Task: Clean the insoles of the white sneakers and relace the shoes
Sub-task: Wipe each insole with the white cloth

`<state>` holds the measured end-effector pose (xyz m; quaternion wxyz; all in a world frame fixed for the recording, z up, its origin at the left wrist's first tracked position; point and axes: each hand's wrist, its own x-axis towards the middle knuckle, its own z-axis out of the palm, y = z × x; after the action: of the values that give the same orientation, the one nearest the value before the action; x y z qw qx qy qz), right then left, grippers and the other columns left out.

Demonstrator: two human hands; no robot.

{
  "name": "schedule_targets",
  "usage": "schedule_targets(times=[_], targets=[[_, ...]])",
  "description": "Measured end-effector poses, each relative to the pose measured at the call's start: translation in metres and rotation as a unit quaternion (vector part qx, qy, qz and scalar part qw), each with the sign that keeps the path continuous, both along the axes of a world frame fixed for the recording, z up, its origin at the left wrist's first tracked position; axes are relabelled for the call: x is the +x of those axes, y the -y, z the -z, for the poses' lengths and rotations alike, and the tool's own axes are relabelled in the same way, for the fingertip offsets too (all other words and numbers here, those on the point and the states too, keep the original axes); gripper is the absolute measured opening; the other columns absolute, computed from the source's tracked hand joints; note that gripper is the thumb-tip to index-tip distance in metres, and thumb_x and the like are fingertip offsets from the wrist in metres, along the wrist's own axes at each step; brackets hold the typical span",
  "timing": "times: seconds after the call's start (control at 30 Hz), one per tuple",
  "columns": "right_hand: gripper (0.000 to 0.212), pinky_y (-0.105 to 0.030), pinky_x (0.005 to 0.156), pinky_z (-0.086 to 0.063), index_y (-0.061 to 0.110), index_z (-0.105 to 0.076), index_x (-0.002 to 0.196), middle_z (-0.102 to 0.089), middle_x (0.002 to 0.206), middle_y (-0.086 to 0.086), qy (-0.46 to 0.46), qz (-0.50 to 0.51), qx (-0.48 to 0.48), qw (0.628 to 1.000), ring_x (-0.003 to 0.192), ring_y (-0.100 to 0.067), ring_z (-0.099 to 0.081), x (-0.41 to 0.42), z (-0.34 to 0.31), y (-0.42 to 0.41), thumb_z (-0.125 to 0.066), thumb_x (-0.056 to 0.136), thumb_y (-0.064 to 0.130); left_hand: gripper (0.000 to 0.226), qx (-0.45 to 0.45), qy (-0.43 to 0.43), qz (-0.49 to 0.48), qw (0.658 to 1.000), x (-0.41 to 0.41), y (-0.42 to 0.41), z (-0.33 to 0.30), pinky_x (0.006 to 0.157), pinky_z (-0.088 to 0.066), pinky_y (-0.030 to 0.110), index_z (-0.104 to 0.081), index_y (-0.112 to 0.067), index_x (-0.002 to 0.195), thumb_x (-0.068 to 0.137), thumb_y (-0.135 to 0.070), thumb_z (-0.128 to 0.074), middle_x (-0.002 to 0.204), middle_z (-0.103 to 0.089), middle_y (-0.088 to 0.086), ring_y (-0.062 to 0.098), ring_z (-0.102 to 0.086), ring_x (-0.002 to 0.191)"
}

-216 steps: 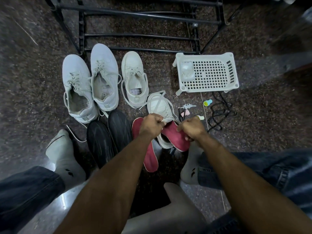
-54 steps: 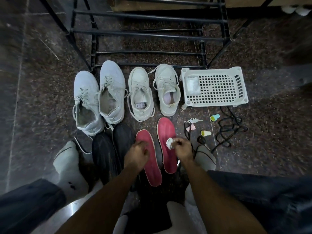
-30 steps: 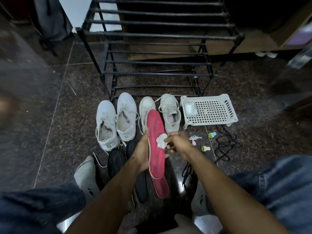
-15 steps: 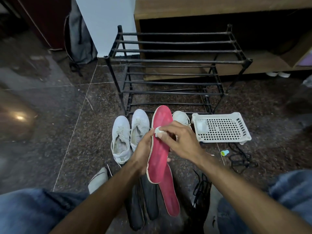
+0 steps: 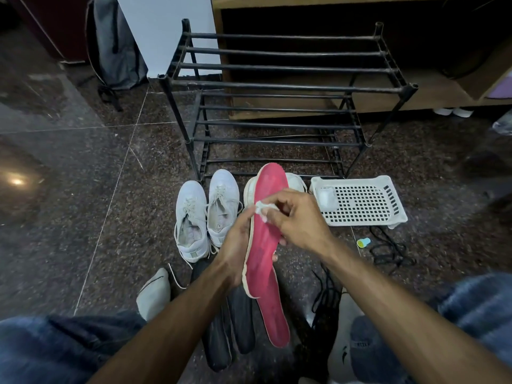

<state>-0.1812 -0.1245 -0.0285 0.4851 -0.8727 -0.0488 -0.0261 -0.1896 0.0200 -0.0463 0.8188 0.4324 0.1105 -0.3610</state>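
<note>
Since half a second ago the wipe (image 5: 261,208) has slid slightly down the raised red insole (image 5: 263,231) at frame centre. Left hand (image 5: 235,245) grips its edge; right hand (image 5: 297,220) pinches the wipe. Two red insoles, the second (image 5: 273,320) on the floor, two black insoles (image 5: 227,328), four white sneakers (image 5: 191,217). Red top looks scuffed, cream-edged.

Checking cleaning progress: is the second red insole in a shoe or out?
Out. It lies flat on the floor, below the red insole the left hand holds up; the right hand wipes that one.
</note>
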Motion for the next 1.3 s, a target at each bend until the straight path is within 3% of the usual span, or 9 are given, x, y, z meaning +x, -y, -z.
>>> schedule_targets(times=[0.13, 0.23, 0.37, 0.5, 0.57, 0.8, 1.03, 1.17, 1.3], targets=[[0.014, -0.017, 0.058, -0.040, 0.019, -0.075, 0.100, -0.062, 0.081, 0.016, 0.014, -0.087, -0.070, 0.994, 0.058, 0.005, -0.051, -0.005, -0.006, -0.002, -0.070, 0.086, 0.019, 0.048, -0.052, -0.013, -0.024, 0.998, 0.007, -0.005, -0.002, 0.061, -0.053, 0.032, -0.076, -0.012, 0.094, 0.095, -0.047, -0.044, 0.084, -0.071, 0.008, 0.020, -0.068, 0.070], [0.014, -0.026, 0.060, -0.046, 0.021, -0.075, 0.099, -0.067, 0.089, 0.011, 0.061, -0.002, -0.128, 0.990, 0.064, 0.003, -0.052, 0.008, -0.008, 0.006, -0.067, 0.088, 0.021, 0.048, -0.014, 0.017, 0.010, 1.000, 0.001, -0.002, -0.005, 0.055, -0.050, 0.030, -0.074, -0.015, 0.103, 0.093, -0.053, -0.047, 0.087, -0.067, 0.012, 0.026, -0.061, 0.071], [0.013, -0.020, 0.054, -0.030, 0.020, -0.075, 0.097, -0.062, 0.085, 0.013, 0.075, 0.088, -0.136, 0.984, 0.057, 0.009, -0.038, 0.015, -0.007, 0.014, -0.068, 0.086, 0.023, 0.057, 0.000, 0.017, 0.042, 0.999, -0.003, 0.003, -0.002, 0.056, -0.048, 0.033, -0.068, -0.011, 0.115, 0.093, -0.059, -0.046, 0.097, -0.060, 0.020, 0.031, -0.048, 0.081], [0.011, -0.022, 0.055, -0.033, 0.018, -0.076, 0.094, -0.058, 0.073, 0.016, 0.056, -0.054, -0.059, 0.995, 0.054, 0.001, -0.047, -0.002, -0.007, -0.001, -0.072, 0.084, 0.020, 0.048, -0.028, -0.010, 0.008, 1.000, 0.002, 0.000, -0.008, 0.057, -0.050, 0.031, -0.072, -0.013, 0.102, 0.093, -0.053, -0.048, 0.084, -0.067, 0.009, 0.024, -0.059, 0.073], [0.012, -0.023, 0.057, -0.036, 0.019, -0.075, 0.095, -0.056, 0.073, 0.018, 0.068, -0.103, -0.090, 0.988, 0.057, 0.003, -0.046, -0.006, -0.010, -0.006, -0.071, 0.084, 0.021, 0.049, -0.039, -0.021, -0.009, 0.999, 0.005, -0.003, -0.009, 0.054, -0.051, 0.029, -0.071, -0.012, 0.100, 0.094, -0.054, -0.044, 0.081, -0.068, 0.006, 0.019, -0.063, 0.064], [0.014, -0.025, 0.061, -0.038, 0.018, -0.074, 0.099, -0.068, 0.092, 0.004, 0.107, 0.100, -0.171, 0.974, 0.062, -0.002, -0.045, 0.016, -0.020, 0.015, -0.067, 0.087, 0.023, 0.061, -0.007, 0.027, 0.050, 0.998, -0.002, 0.002, -0.008, 0.059, -0.048, 0.033, -0.066, -0.012, 0.120, 0.091, -0.062, -0.047, 0.095, -0.063, 0.017, 0.030, -0.048, 0.081], [0.012, -0.021, 0.057, -0.037, 0.022, -0.075, 0.095, -0.058, 0.076, 0.020, 0.057, -0.149, -0.128, 0.979, 0.057, 0.007, -0.048, -0.006, -0.020, -0.002, -0.071, 0.084, 0.021, 0.049, -0.062, -0.004, 0.000, 0.998, 0.000, -0.004, -0.016, 0.051, -0.052, 0.029, -0.075, -0.013, 0.093, 0.096, -0.050, -0.042, 0.077, -0.068, 0.007, 0.018, -0.064, 0.059], [0.011, -0.033, 0.064, -0.048, 0.021, -0.075, 0.094, -0.063, 0.084, 0.014, 0.097, -0.002, -0.158, 0.983, 0.069, -0.003, -0.055, 0.012, -0.024, 0.014, -0.067, 0.086, 0.021, 0.050, -0.009, 0.048, 0.045, 0.998, -0.008, 0.001, -0.015, 0.057, -0.048, 0.031, -0.072, -0.015, 0.108, 0.093, -0.056, -0.047, 0.091, -0.066, 0.014, 0.029, -0.055, 0.075], [0.012, -0.026, 0.057, -0.036, 0.019, -0.075, 0.093, -0.062, 0.083, 0.009, 0.092, 0.121, -0.120, 0.981, 0.055, 0.005, -0.039, 0.019, -0.023, 0.025, -0.066, 0.086, 0.020, 0.059, -0.039, 0.047, 0.083, 0.995, -0.013, 0.005, -0.014, 0.054, -0.049, 0.029, -0.059, -0.011, 0.130, 0.093, -0.055, -0.046, 0.112, -0.064, 0.011, 0.026, -0.057, 0.079]])
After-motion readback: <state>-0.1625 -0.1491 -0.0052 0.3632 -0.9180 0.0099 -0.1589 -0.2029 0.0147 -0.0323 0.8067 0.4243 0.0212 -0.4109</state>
